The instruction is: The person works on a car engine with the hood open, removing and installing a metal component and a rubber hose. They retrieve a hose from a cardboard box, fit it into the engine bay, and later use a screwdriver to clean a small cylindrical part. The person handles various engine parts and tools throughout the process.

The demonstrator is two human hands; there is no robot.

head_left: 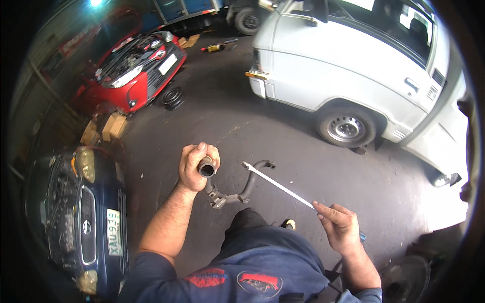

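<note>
My left hand (194,164) is closed around the upper end of a bent grey-brown pipe (247,189), whose round open mouth faces up. Below my fist the pipe curves right past a bracket-like fitting, then bends up to another end. My right hand (339,224) pinches one end of a long, thin white stick (285,189) between thumb and fingers. Its small dark tip lies in front of the pipe's curved part in the picture; I cannot tell whether they touch.
A white van (348,70) stands at the far right, its door open. At far left is a red car (134,70) with its engine bay exposed, near a loose wheel (172,97) and cardboard boxes (114,126). A dark blue car (101,202) is close on my left.
</note>
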